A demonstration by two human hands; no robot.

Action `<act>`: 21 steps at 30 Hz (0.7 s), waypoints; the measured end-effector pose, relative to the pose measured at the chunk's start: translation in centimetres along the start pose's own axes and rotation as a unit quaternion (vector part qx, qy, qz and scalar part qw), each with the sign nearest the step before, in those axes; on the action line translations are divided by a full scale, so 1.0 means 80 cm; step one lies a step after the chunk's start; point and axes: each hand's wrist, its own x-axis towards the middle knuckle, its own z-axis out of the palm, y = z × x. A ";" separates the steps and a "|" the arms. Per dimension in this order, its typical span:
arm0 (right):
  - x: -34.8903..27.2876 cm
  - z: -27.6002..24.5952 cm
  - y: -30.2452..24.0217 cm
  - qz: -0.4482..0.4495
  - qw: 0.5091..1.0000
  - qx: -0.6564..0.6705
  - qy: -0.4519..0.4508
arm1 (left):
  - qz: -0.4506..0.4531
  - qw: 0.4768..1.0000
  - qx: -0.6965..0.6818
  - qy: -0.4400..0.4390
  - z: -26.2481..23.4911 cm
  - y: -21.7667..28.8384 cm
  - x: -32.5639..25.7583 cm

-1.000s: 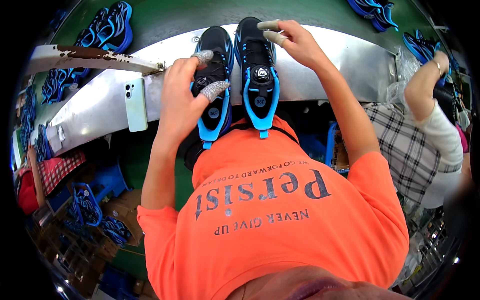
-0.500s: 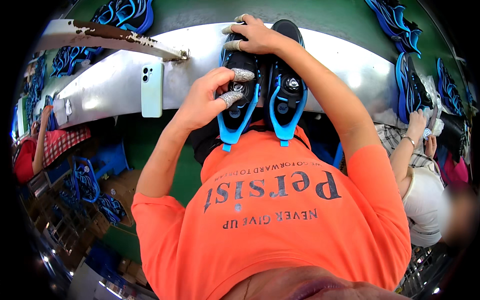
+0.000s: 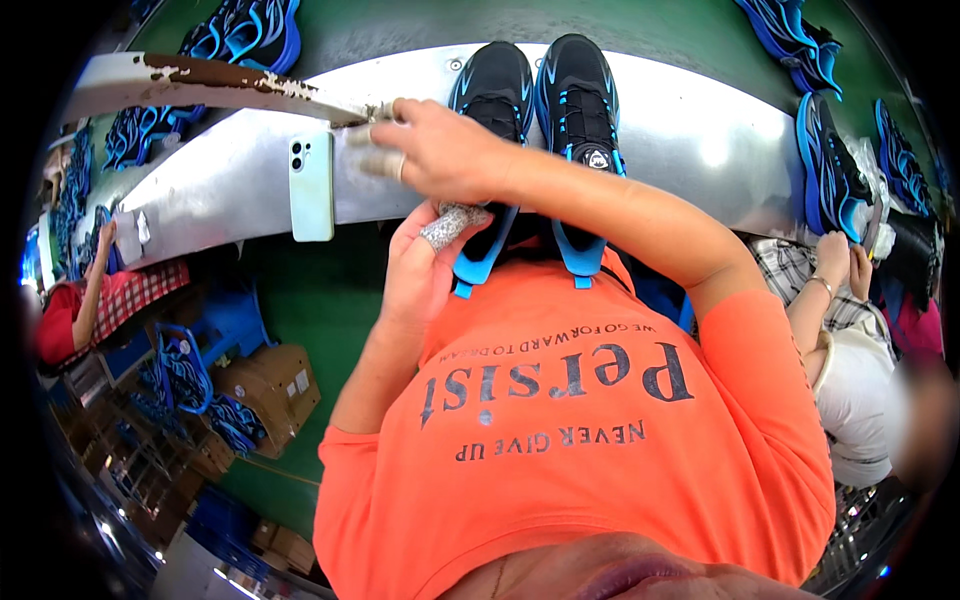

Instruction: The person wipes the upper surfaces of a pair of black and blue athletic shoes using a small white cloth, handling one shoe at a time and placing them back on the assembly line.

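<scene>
A pair of black and blue sneakers stands on the metal bench edge, toes away from me: the left sneaker [image 3: 495, 85] and the right sneaker [image 3: 580, 100], which shows a round dial on its tongue. My right hand [image 3: 440, 155] reaches across the left sneaker, fingers stretched out to the left and blurred, with pale covers on some fingertips. Just below it, my left hand [image 3: 425, 255] is beside that sneaker's collar. Its silver-wrapped fingers are pressed together; anything between them is hidden. My right hand and forearm cover the left sneaker's middle.
A pale green phone [image 3: 312, 190] lies on the metal bench [image 3: 250, 170], below a chipped white metal bar [image 3: 220, 85]. More blue-black shoes [image 3: 825, 170] stand at the right beside a co-worker's hands [image 3: 840, 260]. Another person [image 3: 75, 310] works at the far left. A cardboard box [image 3: 270, 385] sits below left.
My right hand has left the left sneaker's toe and swung down and left across it. My left hand has come off the sneaker's dial toward me, its fingers drawn together.
</scene>
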 end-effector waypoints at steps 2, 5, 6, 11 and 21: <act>-0.012 0.017 0.001 -0.009 0.997 -0.066 0.026 | 0.028 0.997 0.065 0.040 0.006 -0.014 -0.008; -0.017 0.020 0.004 -0.001 0.996 -0.074 0.046 | 0.054 0.990 0.133 0.009 -0.003 -0.019 -0.006; -0.015 0.016 0.002 0.004 0.997 -0.068 0.046 | 0.052 0.986 0.159 0.012 -0.003 -0.017 -0.004; 0.009 -0.026 0.033 0.105 0.967 0.229 0.022 | -0.094 0.932 0.344 -0.068 0.007 0.053 0.010; 0.019 -0.030 0.116 0.116 0.963 -0.241 0.034 | 0.128 0.787 0.590 -0.131 0.007 0.061 0.063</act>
